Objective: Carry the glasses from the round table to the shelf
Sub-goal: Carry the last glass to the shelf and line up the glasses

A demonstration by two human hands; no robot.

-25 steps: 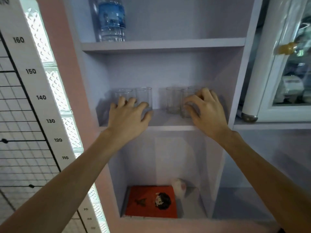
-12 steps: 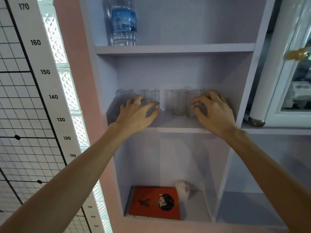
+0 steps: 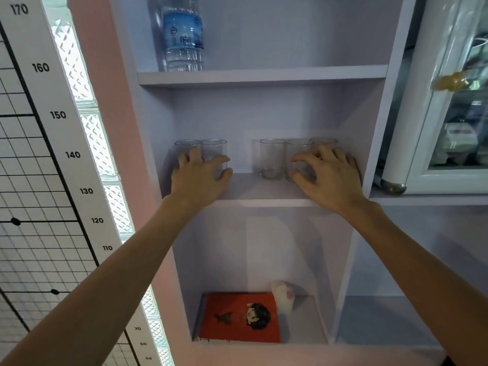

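Note:
Several clear drinking glasses stand in a row on the middle board of the pale shelf (image 3: 264, 200). My left hand (image 3: 199, 178) reaches over the two left glasses (image 3: 211, 149); its spread fingers curl round them, thumb at the right one's side. A lone glass (image 3: 272, 158) stands free in the middle. My right hand (image 3: 327, 178) covers the right-hand glasses (image 3: 298, 151), index finger and thumb curved round the nearer one. A further glass (image 3: 323, 141) shows just behind the fingers. The glasses' bases under both hands are hidden.
A water bottle (image 3: 183, 35) stands on the board above. In the compartment below lie a red book (image 3: 237, 319) and a small white figure (image 3: 284, 295). A height chart (image 3: 52, 128) hangs to the left, and a glass-door cabinet (image 3: 449, 101) stands at the right.
Both hands have stayed on the same glasses with nearly the same finger spread. The view has shifted a little, so the shelf sits further right in the frame.

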